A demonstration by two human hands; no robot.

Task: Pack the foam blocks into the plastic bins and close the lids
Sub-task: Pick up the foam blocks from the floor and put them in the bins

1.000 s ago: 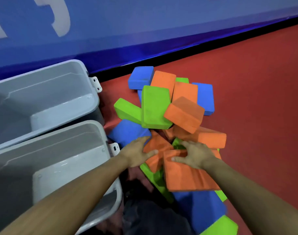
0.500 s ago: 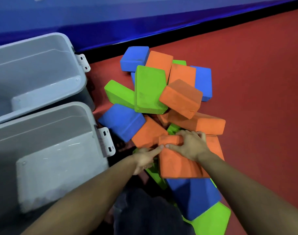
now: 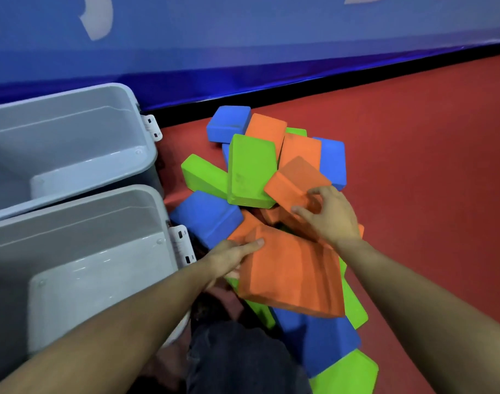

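Gripping the large orange foam block [image 3: 291, 277] along its near-left edge, the left hand [image 3: 228, 258] lays its fingers flat across the top with the thumb hidden underneath. The right hand [image 3: 332, 216], fingers spread and curling, closes over a smaller orange foam block [image 3: 294, 180] just beyond it. Both blocks sit on the loose heap of orange, green and blue foam blocks [image 3: 251, 172] on the red floor. Two grey plastic bins [image 3: 155, 211] stand open, left of the left hand. Lifting either block may topple its neighbours, which lean on it. One-handed, the broad slab may also sag or twist free before it reaches the bin.
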